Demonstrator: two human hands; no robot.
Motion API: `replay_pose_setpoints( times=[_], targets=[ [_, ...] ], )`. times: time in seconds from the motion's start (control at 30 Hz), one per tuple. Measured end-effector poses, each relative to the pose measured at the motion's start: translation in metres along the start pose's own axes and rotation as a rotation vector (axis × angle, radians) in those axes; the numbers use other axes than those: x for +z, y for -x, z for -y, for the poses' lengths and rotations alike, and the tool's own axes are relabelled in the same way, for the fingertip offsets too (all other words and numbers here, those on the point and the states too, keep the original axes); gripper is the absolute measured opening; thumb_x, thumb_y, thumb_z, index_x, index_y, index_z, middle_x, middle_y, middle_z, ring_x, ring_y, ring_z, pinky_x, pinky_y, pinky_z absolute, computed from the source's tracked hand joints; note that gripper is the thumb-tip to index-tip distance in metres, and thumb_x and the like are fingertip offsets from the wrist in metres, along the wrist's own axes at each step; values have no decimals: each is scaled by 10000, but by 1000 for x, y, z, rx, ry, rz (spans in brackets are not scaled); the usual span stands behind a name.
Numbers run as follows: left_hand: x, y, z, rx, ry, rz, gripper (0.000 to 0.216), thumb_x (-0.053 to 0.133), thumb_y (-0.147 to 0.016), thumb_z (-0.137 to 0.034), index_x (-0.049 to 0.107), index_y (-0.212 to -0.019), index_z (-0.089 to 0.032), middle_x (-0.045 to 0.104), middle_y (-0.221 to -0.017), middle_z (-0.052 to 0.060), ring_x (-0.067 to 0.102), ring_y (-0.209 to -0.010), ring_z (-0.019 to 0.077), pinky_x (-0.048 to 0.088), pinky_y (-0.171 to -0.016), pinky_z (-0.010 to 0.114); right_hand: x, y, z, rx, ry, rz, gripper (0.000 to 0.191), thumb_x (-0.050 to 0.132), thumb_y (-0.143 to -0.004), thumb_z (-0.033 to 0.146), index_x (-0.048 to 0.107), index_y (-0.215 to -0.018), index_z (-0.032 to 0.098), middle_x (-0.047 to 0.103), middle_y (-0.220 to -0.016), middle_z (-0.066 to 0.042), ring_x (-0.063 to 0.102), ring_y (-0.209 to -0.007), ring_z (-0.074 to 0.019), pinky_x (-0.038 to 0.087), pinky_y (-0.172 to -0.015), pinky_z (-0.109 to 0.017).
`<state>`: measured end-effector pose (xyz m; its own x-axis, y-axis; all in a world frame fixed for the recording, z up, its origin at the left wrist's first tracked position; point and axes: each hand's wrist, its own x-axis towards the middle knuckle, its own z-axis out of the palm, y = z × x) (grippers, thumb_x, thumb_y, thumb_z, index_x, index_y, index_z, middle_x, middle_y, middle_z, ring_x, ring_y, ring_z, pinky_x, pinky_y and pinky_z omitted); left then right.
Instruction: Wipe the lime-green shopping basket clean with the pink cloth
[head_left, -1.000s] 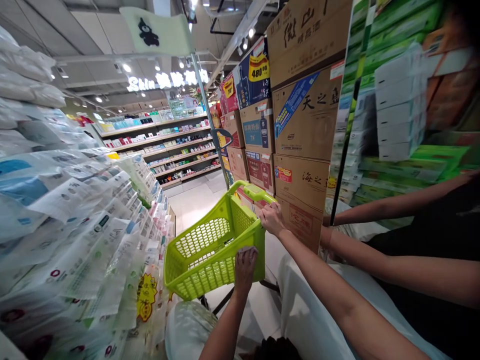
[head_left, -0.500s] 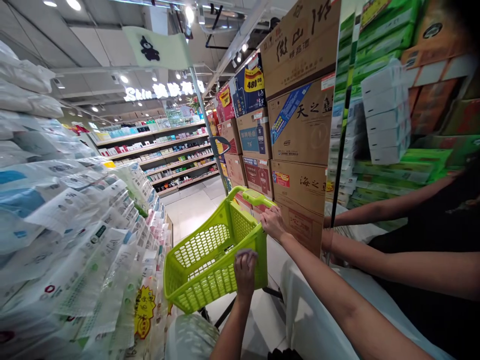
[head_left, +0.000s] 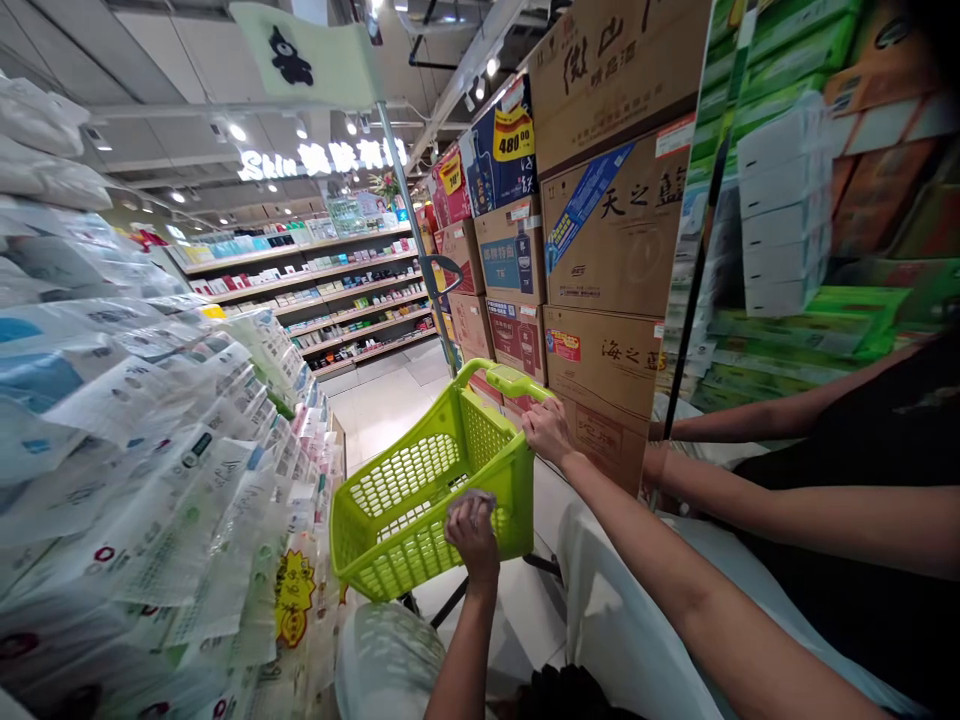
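Note:
A lime-green plastic shopping basket [head_left: 405,500] on a wheeled frame stands in a store aisle, tilted, its handle [head_left: 510,380] at the upper right. My left hand [head_left: 474,535] is closed on a small grey cloth [head_left: 466,500] and presses it against the basket's near side wall. My right hand [head_left: 547,432] grips the basket's rim just below the handle. No goods show inside the basket.
Stacked packs of tissue [head_left: 150,450] fill the left side. Cardboard cartons [head_left: 600,260] are piled high on the right, next to a shiny panel showing green packs and two more forearms [head_left: 750,420]. A tiled aisle [head_left: 382,400] leads to far shelves [head_left: 330,290].
My left hand has slid the cloth a little to the left along the basket wall. My right hand keeps its grip on the rim.

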<state>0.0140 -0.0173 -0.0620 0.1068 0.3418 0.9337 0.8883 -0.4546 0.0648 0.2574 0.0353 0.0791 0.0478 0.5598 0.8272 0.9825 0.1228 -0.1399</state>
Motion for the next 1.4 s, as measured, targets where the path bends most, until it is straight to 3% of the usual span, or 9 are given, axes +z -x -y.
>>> replay_pose_setpoints(
  times=[0.27,0.4,0.5,0.67,0.9,1.1,1.17,1.33,1.4],
  targets=[
    [-10,23,12,35,51,121,258,564,-976,-119,769,-1065,-249,691,-1129,122,615,-1081,265,487,-967,438,-8,-3,-2,-11,28,39,400,455,-1021,266,669,-686,218,663,-781,-58,487,-869,-227,310,-996,-396],
    [-10,1,19,-70,55,17,246,569,-988,-155,780,-1061,-259,695,-1140,113,604,-1138,278,447,-1035,489,-8,-2,-5,-9,23,34,402,456,-1023,269,639,-669,220,640,-755,-52,476,-854,-223,303,-996,-391],
    [-9,-5,21,-102,128,43,243,562,-995,-173,789,-1048,-242,698,-1138,121,618,-1132,269,465,-1027,458,-6,-2,-8,7,16,35,410,444,-1028,280,614,-659,226,614,-743,-48,465,-854,-224,302,-997,-390],
    [-18,26,24,-16,173,177,268,599,-943,-116,798,-1051,-259,715,-1118,120,648,-1088,275,502,-988,436,-9,-1,-11,6,25,34,414,436,-1026,282,605,-652,229,603,-752,-51,451,-868,-227,293,-1014,-395],
    [-14,8,24,-101,127,73,283,523,-990,-123,783,-1049,-218,695,-1151,149,615,-1152,280,483,-1000,455,-14,4,-16,-2,28,39,380,455,-1003,267,590,-649,234,597,-757,-54,451,-876,-235,294,-998,-393],
    [-25,46,19,-10,109,176,256,574,-947,-83,759,-1059,-218,693,-1105,129,619,-1029,247,497,-913,385,-6,10,-27,10,9,52,385,449,-993,299,581,-636,238,588,-755,-58,432,-878,-244,299,-985,-408],
    [-32,49,22,-64,111,174,275,554,-947,-77,757,-1075,-211,683,-1105,127,613,-1034,244,492,-912,380,-3,11,-30,4,9,55,385,443,-993,300,581,-638,237,586,-754,-61,429,-876,-244,299,-990,-413],
    [-38,25,33,-241,152,74,304,494,-963,-114,756,-1099,-183,658,-1160,153,588,-1129,273,465,-994,442,-4,11,-33,6,27,65,387,438,-987,294,585,-633,237,569,-743,-66,420,-868,-247,304,-1001,-427],
    [-40,26,35,-245,139,115,287,493,-967,-130,762,-1048,-191,675,-1139,150,600,-1110,271,472,-986,443,-6,10,-32,8,34,75,395,430,-992,296,588,-635,236,561,-743,-66,418,-870,-247,306,-999,-430]
  ],
)
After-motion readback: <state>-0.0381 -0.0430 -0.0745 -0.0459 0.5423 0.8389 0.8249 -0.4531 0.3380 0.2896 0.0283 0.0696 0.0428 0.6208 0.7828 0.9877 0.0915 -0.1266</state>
